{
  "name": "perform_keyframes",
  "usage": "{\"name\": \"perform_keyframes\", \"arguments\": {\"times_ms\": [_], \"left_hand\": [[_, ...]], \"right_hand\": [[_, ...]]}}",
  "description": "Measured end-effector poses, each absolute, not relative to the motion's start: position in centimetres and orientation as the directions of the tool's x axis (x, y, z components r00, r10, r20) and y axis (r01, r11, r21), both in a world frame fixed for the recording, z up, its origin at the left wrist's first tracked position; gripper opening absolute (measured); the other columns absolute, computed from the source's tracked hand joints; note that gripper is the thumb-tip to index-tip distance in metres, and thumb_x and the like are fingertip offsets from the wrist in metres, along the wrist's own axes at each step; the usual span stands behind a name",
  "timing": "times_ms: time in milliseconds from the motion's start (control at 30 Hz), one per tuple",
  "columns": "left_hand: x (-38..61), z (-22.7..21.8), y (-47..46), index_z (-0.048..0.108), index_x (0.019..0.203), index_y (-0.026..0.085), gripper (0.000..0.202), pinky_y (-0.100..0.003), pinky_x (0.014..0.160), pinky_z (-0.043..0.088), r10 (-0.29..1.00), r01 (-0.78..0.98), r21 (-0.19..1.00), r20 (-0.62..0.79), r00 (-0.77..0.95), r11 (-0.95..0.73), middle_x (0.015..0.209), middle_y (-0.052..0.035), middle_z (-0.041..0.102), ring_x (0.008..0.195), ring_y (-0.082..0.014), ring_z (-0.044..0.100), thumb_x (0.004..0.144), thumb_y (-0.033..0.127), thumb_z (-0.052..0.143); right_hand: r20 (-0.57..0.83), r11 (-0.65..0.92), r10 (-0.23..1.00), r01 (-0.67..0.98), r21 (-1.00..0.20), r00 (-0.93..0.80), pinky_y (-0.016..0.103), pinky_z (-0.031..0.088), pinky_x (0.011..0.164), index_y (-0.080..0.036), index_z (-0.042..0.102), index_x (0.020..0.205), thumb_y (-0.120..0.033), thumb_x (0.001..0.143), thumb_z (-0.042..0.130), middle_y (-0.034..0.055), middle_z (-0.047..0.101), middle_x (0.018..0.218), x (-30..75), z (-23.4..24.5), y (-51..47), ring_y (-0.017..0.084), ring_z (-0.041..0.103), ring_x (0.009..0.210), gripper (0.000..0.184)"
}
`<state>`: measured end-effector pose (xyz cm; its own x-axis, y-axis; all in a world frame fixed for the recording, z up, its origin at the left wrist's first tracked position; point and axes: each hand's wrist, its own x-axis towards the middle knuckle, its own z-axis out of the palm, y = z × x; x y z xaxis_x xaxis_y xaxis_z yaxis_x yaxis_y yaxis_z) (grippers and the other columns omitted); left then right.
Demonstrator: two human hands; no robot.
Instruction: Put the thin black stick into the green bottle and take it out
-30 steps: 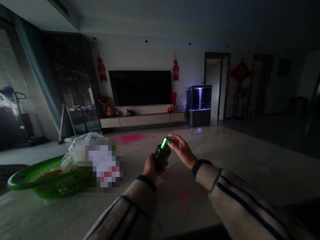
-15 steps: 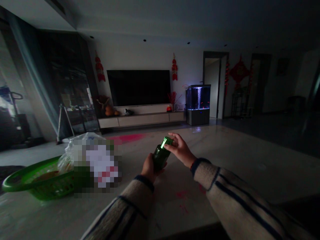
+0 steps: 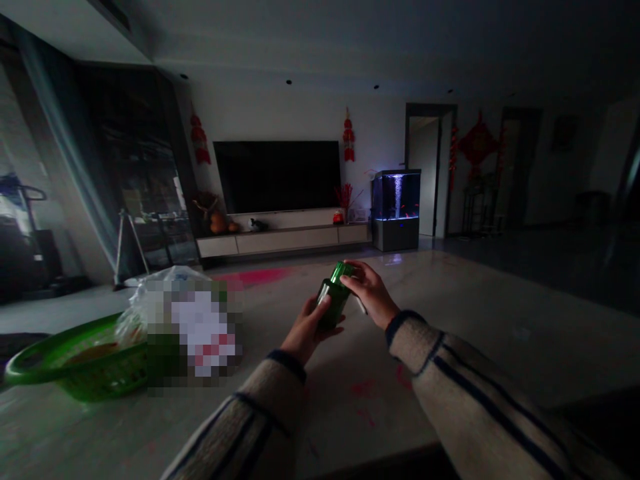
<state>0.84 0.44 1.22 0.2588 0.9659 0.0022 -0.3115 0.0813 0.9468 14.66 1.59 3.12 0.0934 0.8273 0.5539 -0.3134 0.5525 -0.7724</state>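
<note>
A small dark green bottle (image 3: 336, 303) is tilted above the table, its top leaning to the right. My left hand (image 3: 304, 328) is closed round the bottle's body, thumb on the near side and fingertips showing behind. The bottle's shiny ribbed green cap (image 3: 341, 272) is pinched in the fingers of my right hand (image 3: 374, 293). Whether the cap is fully on the neck, I cannot tell. Under the right hand a thin pale edge shows; what it is remains unclear.
At the left a green plastic basket (image 3: 107, 383) stands on the table (image 3: 475, 333), with a clear plastic bag (image 3: 173, 275) beside and over it. A blurred-out white and red package (image 3: 205, 333) lies at its right. Pink smears mark the tabletop. Beyond are a television (image 3: 280, 177) and a lit aquarium (image 3: 399, 197).
Both hands have moved slightly up and to the right with the bottle. My left thumb now lies higher, across the bottle's front, and the right fingers have shifted on the cap.
</note>
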Motion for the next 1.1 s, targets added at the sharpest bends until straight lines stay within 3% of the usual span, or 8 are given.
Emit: {"name": "perform_keyframes", "arguments": {"times_ms": [100,167,333,567,767,967,1100], "left_hand": [[1.1,1.2,0.3,0.043,0.115,0.021,0.067,-0.032,0.062,0.054,0.964,-0.275,0.961,0.089,0.25,-0.018,0.103,-0.0116,0.06,0.078,-0.0221,0.064,0.056,0.023,0.076],[1.0,1.1,0.6,0.046,0.111,0.019,0.065,-0.033,0.061,0.054,0.974,-0.239,0.97,0.09,0.209,-0.038,0.097,-0.0109,0.061,0.074,-0.0213,0.064,0.054,0.02,0.077],[0.3,1.2,1.3,0.055,0.101,0.018,0.053,-0.028,0.055,0.052,0.982,-0.148,0.982,0.134,0.131,-0.114,0.087,-0.0075,0.063,0.071,-0.0189,0.063,0.054,0.022,0.077],[0.1,1.5,1.0,0.063,0.094,0.013,0.044,-0.024,0.063,0.046,0.965,-0.047,0.977,0.213,0.153,-0.208,0.08,-0.006,0.066,0.073,-0.0177,0.06,0.055,0.028,0.075],[0.3,1.1,1.3,0.064,0.085,0.011,0.036,-0.024,0.062,0.044,0.944,0.008,0.967,0.246,0.219,-0.254,0.074,-0.0048,0.065,0.069,-0.0172,0.059,0.056,0.029,0.074],[0.1,-0.2,2.3,0.062,0.087,0.014,0.039,-0.024,0.063,0.045,0.922,0.052,0.944,0.305,0.237,-0.326,0.076,-0.0035,0.064,0.07,-0.0161,0.059,0.053,0.028,0.075],[0.2,-0.2,2.2,0.06,0.093,0.014,0.044,-0.025,0.064,0.047,0.915,0.139,0.922,0.324,0.239,-0.362,0.081,-0.0054,0.065,0.073,-0.0173,0.06,0.055,0.033,0.074]], "right_hand": [[0.555,0.555,0.825,-0.332,-0.763,0.105,0.028,0.047,0.075,-0.021,0.054,0.097,-0.028,0.061,0.066,0.0027,0.062,0.093,15.1,3.3,1.7,0.014,0.059,0.082,0.039],[0.552,0.55,0.828,-0.333,-0.766,0.099,0.029,0.047,0.076,-0.021,0.055,0.098,-0.029,0.06,0.066,0.0028,0.062,0.095,15.2,3.2,1.8,0.014,0.059,0.084,0.04],[0.52,0.531,0.846,-0.293,-0.795,0.119,0.028,0.046,0.076,-0.02,0.057,0.099,-0.033,0.061,0.066,0.0025,0.063,0.092,15.3,3.1,2.0,0.014,0.059,0.082,0.041],[0.524,0.553,0.832,-0.182,-0.813,0.183,0.026,0.047,0.068,-0.018,0.057,0.095,-0.039,0.058,0.068,0.0031,0.062,0.086,15.3,2.9,2.4,0.012,0.058,0.074,0.044],[0.515,0.546,0.838,-0.251,-0.799,0.181,0.028,0.047,0.071,-0.019,0.054,0.098,-0.031,0.058,0.068,0.0028,0.062,0.09,15.2,3.1,2.2,0.013,0.059,0.078,0.044],[0.547,0.548,0.834,-0.234,-0.803,0.077,0.028,0.044,0.074,-0.021,0.058,0.094,-0.019,0.062,0.051,0.0008,0.063,0.088,15.6,3.1,1.9,0.015,0.057,0.08,0.033],[0.556,0.556,0.828,-0.231,-0.798,0.071,0.028,0.042,0.081,-0.021,0.058,0.099,-0.024,0.065,0.053,0.0013,0.061,0.096,15.6,3.1,1.8,0.016,0.055,0.089,0.035]]}}
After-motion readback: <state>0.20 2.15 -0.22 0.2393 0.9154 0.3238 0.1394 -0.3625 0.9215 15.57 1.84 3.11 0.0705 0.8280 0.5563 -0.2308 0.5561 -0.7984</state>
